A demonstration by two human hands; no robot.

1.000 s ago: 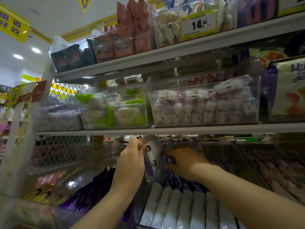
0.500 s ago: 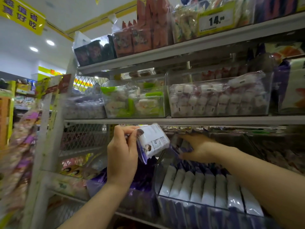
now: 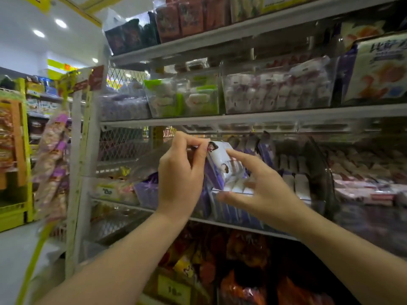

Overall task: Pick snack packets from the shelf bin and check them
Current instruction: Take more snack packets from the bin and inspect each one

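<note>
Nearest me, my two forearms reach up from the bottom of the view. Below them, orange and red bags crowd the lowest shelf. My left hand has its grip pinched on the top corner of a snack packet, held up just in front of the clear shelf bin. My right hand sits beside it, grip wide, one fingertip touching the packet's face. The packet is white and purple with a small cartoon figure; its print is blurred. Behind, more such packets stand in rows in the bin. Above, the upper shelf carries clear bins of pale sweets.
</note>
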